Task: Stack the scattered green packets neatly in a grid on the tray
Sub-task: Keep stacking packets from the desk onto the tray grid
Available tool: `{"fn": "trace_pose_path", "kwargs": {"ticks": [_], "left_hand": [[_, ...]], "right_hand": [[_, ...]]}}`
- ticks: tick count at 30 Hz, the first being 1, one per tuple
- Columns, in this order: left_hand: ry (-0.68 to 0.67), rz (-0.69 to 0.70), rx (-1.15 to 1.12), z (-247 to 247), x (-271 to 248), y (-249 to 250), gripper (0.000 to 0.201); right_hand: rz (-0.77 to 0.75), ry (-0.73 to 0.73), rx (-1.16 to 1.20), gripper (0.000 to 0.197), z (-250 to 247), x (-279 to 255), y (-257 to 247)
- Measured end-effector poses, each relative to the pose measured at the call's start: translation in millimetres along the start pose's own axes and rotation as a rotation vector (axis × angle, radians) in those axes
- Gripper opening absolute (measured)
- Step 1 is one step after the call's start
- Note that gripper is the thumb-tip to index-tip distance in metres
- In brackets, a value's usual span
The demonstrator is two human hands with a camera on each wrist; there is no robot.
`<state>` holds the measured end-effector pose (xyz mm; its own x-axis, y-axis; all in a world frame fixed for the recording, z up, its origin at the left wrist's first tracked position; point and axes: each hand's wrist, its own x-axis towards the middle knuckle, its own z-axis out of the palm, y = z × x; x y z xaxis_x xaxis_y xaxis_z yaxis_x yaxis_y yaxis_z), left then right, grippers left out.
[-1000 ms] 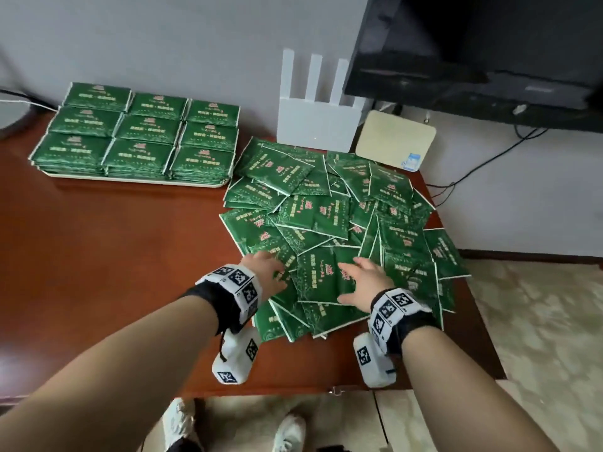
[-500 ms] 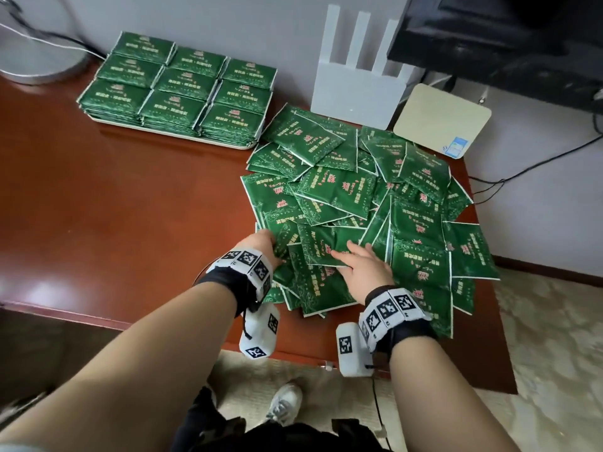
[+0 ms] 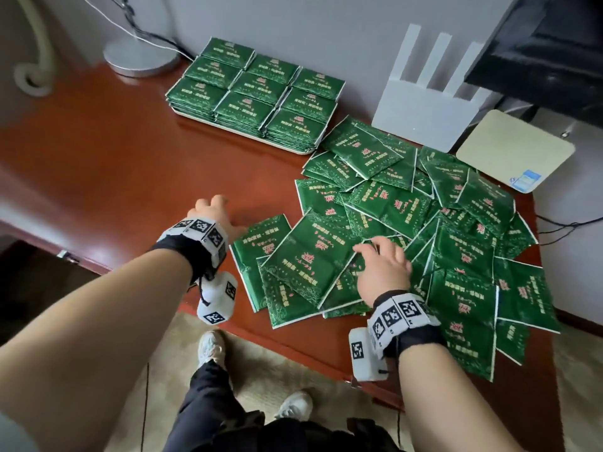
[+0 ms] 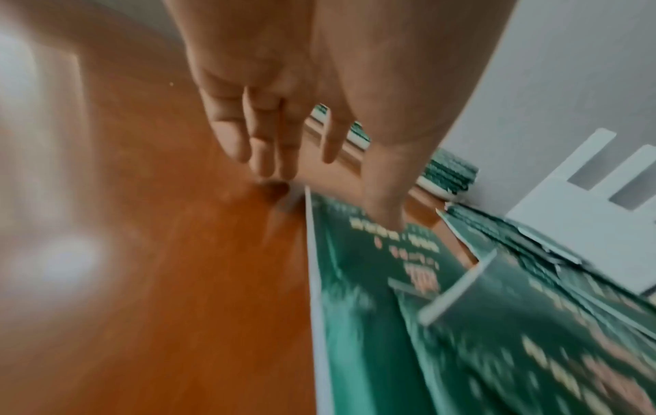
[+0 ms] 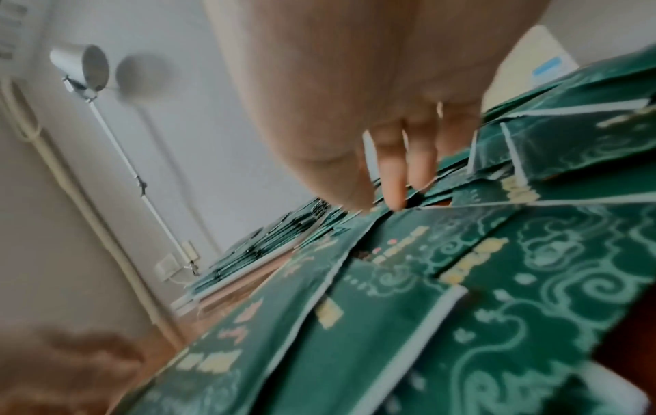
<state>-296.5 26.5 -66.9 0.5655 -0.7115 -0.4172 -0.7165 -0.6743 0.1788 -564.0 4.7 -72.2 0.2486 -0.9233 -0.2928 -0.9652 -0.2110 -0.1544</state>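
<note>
A white tray at the back of the table holds neat stacks of green packets in a grid. A loose pile of green packets covers the right side of the table. My left hand lies open at the pile's left edge. Its fingertips touch the bare wood, and its thumb presses on the leftmost packet. My right hand rests on the near middle of the pile with its fingertips pressing down on a packet's edge. Neither hand holds anything lifted.
A lamp base with a cable stands left of the tray. A white router and a flat beige box sit against the wall behind the pile, under a dark screen. Bare wood stretches to the left. The table's front edge runs close under my wrists.
My left hand has slid left off the pile onto the bare wood, and one packet now lies apart at the pile's left edge. My right hand stays on the pile.
</note>
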Motion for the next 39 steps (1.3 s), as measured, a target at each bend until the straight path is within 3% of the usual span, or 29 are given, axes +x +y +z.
{"fn": "trace_pose_path", "kwargs": {"ticks": [2,6,9,14,19,23,27,31,36,39], "left_hand": [[-0.100,-0.074,0.056,13.6,-9.7,-0.2,0.083],[-0.091,-0.045,0.077,37.1,-28.3,12.4,0.075],[-0.108,0.011,0.030,45.2,-29.9,18.5,0.075],[-0.141,0.079,-0.033,43.3,-22.6,15.3,0.082],[-0.166,0.049,-0.088,37.8,-3.9,-1.2,0.055],[-0.076,-0.027,-0.070,17.0,12.3,-26.8,0.076],[-0.053,-0.066,-0.234,10.4,19.0,-42.0,0.080],[-0.134,-0.079,-0.509,6.9,6.8,-41.7,0.092],[-0.303,-0.063,-0.444,-2.5,0.2,-31.4,0.099],[-0.394,-0.045,-0.478,-6.6,3.2,-30.7,0.087]], "right_hand": [[0.107,-0.057,0.118,0.046,-0.1,0.7,0.1],[0.120,-0.171,0.166,0.085,6.6,5.6,-16.1],[0.079,-0.146,0.145,0.093,12.0,7.7,-27.5],[0.042,-0.071,0.193,0.079,14.1,12.4,-27.6],[0.034,-0.043,0.199,0.062,10.6,18.9,-18.4],[0.046,-0.060,0.220,0.057,11.5,20.3,-18.9],[0.053,-0.051,0.308,0.055,6.7,24.7,-21.9],[0.100,-0.031,0.539,0.053,0.1,29.4,-23.8],[0.152,-0.095,0.725,0.052,-2.3,30.7,-21.7],[0.171,-0.119,0.810,0.042,-2.4,30.6,-21.2]]}}
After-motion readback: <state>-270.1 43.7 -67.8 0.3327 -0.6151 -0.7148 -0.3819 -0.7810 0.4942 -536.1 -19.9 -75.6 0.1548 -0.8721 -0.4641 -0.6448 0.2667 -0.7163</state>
